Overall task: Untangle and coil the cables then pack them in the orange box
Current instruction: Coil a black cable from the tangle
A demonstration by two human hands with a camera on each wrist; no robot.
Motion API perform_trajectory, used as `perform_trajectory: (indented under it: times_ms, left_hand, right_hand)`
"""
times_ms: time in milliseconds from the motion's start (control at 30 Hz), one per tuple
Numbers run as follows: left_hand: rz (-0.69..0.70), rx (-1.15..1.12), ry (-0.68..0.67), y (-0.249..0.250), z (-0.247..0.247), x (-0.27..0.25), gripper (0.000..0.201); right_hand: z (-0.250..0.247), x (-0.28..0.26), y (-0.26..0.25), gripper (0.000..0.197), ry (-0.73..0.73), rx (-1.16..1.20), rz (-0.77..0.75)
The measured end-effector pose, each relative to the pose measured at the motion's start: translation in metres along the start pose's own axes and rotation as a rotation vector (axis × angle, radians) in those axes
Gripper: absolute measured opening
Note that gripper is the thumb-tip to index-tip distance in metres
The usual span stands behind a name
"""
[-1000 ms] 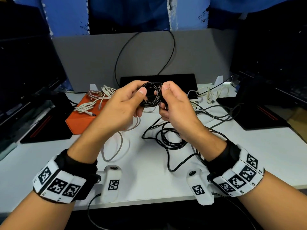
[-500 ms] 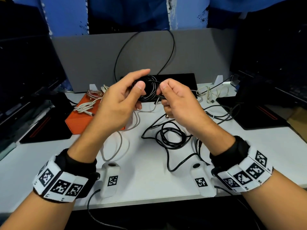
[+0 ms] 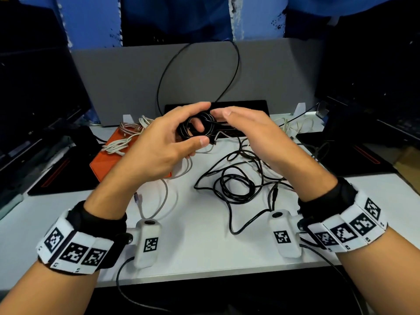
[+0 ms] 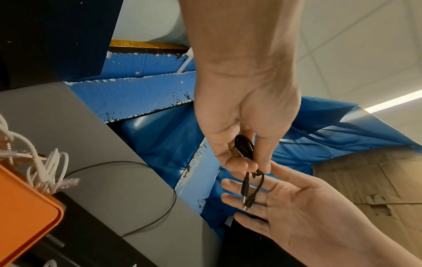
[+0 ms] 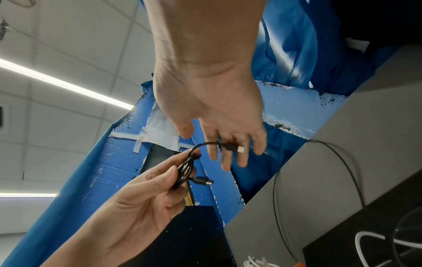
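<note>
**Q:** Reading the head view first, what do you have?

**A:** Your left hand pinches the coiled black cable between thumb and fingers, raised above the table. Your right hand sits just beside the coil at its 3 o'clock, fingers straight and released. The orange box lies at 9 o'clock from the coil, with white cables draped over it. A loose black tangle lies on the table at 6 o'clock, a grey cable at 7 o'clock.

**Q:** What does the left wrist view add?

**A:** Your left hand grips the coiled black cable edge-on. Two connector ends hang free at 6 o'clock, in front of the straight fingers of your right hand. Part of the orange box shows at 8 o'clock.

**Q:** And the right wrist view?

**A:** Your right hand holds nothing; one connector crosses in front of its fingers. Whether it touches them cannot be told. Your left hand clamps the coiled black cable at 7 o'clock.

**Q:** How do you finish this step well?

**A:** The coil appears wound, but both tails are loose.
1. Maintain the left pinch across all the turns; relaxing it would likely let them spring apart.
2. Take one tail with the right hand and wrap or tuck it around the bundle.
3. Clear the white cables off the box before packing, as they probably block it.
</note>
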State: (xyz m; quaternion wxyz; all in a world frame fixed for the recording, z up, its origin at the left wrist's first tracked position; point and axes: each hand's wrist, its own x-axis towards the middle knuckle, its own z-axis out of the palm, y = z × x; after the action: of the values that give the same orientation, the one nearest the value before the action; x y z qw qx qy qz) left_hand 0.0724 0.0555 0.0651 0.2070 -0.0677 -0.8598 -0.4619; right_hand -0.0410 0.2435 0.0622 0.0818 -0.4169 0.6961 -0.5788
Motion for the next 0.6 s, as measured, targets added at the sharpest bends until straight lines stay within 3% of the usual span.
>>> perform_trajectory:
  times_ms: [200,367,600]
  left_hand:
    - [0.063,0.132,-0.084,0.006,0.002,-0.003,0.065]
    - [0.011,-0.179,0.069,0.007,0.011,-0.002,0.067]
    - [-0.022,-0.201,0.167,0.008,0.017,-0.001,0.064]
  right_hand:
    - [-0.002,-0.001,0.0,0.024,-0.052,-0.063,-0.105]
    - [0.002,-0.002,-0.003,0.022,-0.022,0.151,-0.003]
    - [0.01,-0.004,-0.003,0.021,-0.021,0.261,0.041]
